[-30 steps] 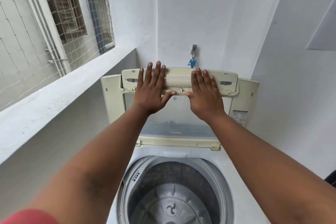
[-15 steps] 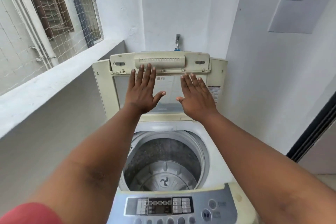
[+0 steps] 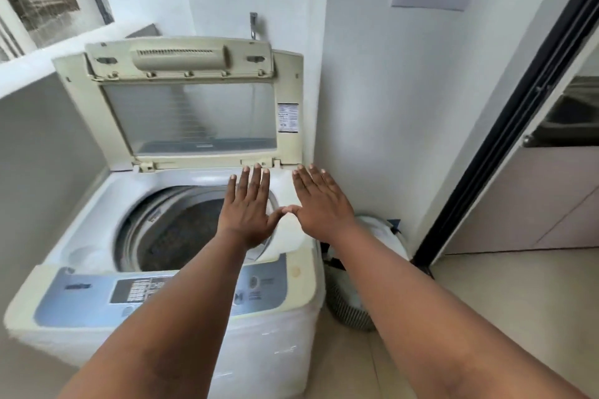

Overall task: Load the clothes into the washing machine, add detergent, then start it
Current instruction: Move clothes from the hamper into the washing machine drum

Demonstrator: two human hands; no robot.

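Fingers of the left hand (image 3: 248, 209) and right hand (image 3: 319, 204) are straight, spread, holding nothing above the washing machine (image 3: 181, 269). Clothes likely wait in the floor basket (image 3: 363, 272): probably soft, light, best gathered in bunches.

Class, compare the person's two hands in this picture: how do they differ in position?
The left hand hovers over the drum opening; the right hand is over the machine's right rim. The left hand's fingertips sit slightly further left. Both are flat, fingers straight, holding nothing.
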